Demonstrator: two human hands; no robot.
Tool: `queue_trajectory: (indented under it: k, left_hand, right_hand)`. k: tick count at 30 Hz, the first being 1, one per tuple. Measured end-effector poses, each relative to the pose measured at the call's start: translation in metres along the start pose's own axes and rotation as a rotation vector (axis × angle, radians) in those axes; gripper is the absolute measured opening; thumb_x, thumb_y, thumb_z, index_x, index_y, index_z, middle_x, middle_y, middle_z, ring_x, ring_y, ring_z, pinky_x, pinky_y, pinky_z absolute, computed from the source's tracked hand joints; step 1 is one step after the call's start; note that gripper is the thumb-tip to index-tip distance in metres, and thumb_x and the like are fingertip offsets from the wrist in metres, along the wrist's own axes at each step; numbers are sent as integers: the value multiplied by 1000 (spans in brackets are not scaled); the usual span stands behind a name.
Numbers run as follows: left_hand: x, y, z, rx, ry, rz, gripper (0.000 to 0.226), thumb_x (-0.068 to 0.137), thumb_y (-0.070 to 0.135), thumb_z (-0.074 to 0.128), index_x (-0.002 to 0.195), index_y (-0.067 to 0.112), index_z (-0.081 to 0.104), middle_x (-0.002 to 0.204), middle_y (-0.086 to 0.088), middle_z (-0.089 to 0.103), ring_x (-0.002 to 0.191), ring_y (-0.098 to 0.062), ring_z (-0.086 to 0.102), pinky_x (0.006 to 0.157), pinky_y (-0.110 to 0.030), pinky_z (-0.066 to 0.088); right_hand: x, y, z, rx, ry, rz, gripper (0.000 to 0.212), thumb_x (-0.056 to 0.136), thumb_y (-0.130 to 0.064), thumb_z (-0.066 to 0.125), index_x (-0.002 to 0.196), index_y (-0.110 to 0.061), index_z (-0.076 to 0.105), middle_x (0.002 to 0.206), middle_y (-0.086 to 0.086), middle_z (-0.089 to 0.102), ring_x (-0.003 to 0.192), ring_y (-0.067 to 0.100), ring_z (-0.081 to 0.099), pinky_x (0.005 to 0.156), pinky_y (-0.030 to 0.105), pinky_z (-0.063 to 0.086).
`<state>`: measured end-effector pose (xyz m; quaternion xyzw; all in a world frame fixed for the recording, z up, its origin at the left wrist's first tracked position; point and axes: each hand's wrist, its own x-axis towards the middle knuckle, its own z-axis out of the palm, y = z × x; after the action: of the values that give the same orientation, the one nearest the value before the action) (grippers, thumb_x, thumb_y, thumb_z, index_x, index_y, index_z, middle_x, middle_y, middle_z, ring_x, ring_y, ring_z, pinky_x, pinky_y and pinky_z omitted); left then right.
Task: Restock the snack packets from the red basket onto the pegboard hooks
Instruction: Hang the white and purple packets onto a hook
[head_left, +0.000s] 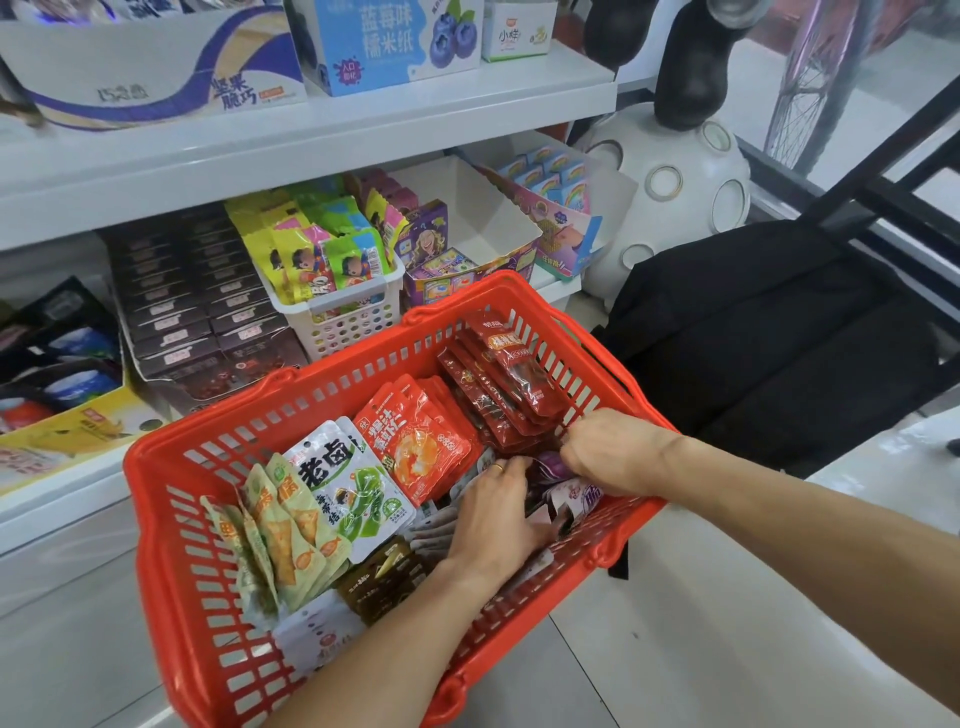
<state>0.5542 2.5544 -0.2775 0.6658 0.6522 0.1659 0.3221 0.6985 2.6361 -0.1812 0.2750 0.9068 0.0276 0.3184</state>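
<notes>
Shop aisle, pale tiled floor below and to the right. White shelving fills the far left: upper shelf loaded with printed cartons, lower shelf packed with dark boxes, a white perforated bin of yellow and green packets, and purple display cartons further right. Beyond the shelf end, a white rounded ornament with ringed holes; beside it on the right, a black bag slumped on the floor under dark metal framing.

Red basket sits centre, near the lower shelf's front edge, tilted across the view, its far rim close to the white bin. Inside, snack packets in rows: pale green triangle-print packets at the left, white-and-green packets next, orange-red packets in the middle, dark red packets stacked against the far right wall, brown and white ones along the near side.

Both hands down in the basket's right end. Left hand, ring on one finger, lies knuckles-up over the purple-and-white packets, fingers curled into them, gripping. Right hand at the right rim, fingers bent and pinching at the same cluster by a purple packet; exact hold hidden under the knuckles.

Open floor only to the near right of the basket; shelf edge crowds the left, bag the far right. No pegboard hooks in sight.
</notes>
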Motion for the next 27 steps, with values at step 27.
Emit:
queue_trajectory:
  k: [27]
  left_hand:
    - [-33,30,-164,-625,-55,259,113,56,42,105,147,49,39,142,20,59,134,-2,55,116,-44,46]
  right_hand:
    - [-77,19,-220,229,149,115,50,88,-33,79,52,-18,46,55,-2,50,51,13,43,54,30,35]
